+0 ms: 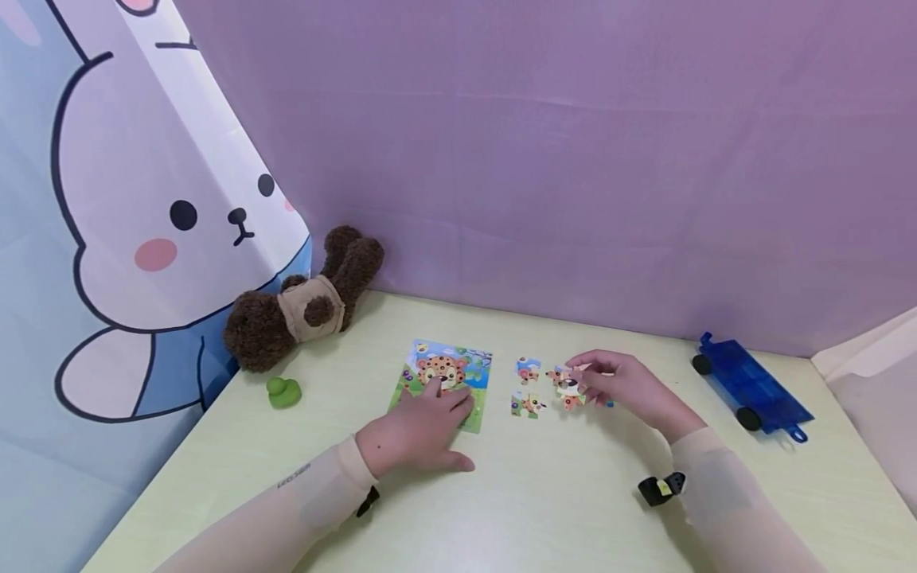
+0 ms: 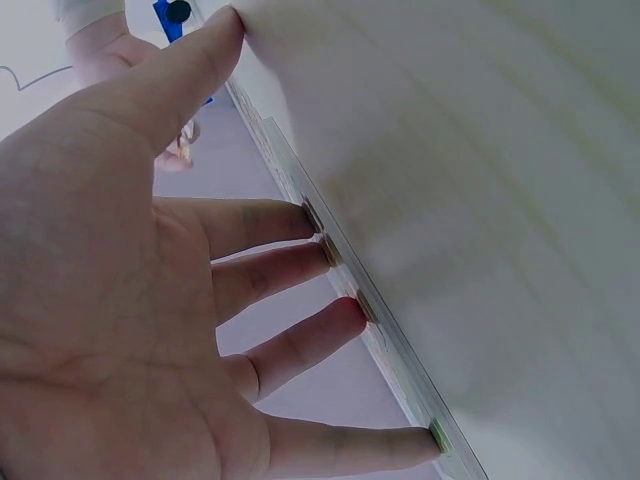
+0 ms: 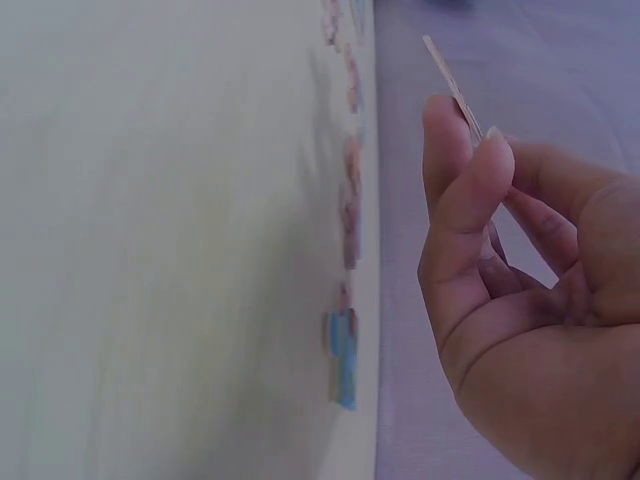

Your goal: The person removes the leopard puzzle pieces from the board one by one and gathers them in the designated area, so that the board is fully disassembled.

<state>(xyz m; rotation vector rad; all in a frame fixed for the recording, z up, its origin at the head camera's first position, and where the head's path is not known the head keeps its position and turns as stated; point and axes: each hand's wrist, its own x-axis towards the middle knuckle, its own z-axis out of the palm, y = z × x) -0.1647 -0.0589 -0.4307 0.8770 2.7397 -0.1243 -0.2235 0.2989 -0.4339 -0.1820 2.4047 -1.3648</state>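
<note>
A leopard picture puzzle (image 1: 470, 415) lies flat on the table, left of centre in the head view. My left hand (image 1: 423, 430) rests on its lower part with the fingers spread; in the left wrist view the fingertips (image 2: 345, 310) touch the board's surface and the thumb touches the table. To the right, my right hand (image 1: 634, 390) pinches a puzzle piece (image 1: 566, 380) between thumb and fingers. The right wrist view shows that piece (image 3: 450, 82) edge-on, raised off the table. Loose pieces (image 1: 528, 404) lie between the board and the right hand, some partly hidden beneath it.
A brown plush toy (image 1: 315, 306) lies at the back left, with a green rubber duck (image 1: 284, 392) in front of it. A blue toy cart (image 1: 752, 386) with black wheels stands at the right. Purple cloth (image 1: 544, 175) hangs behind the table.
</note>
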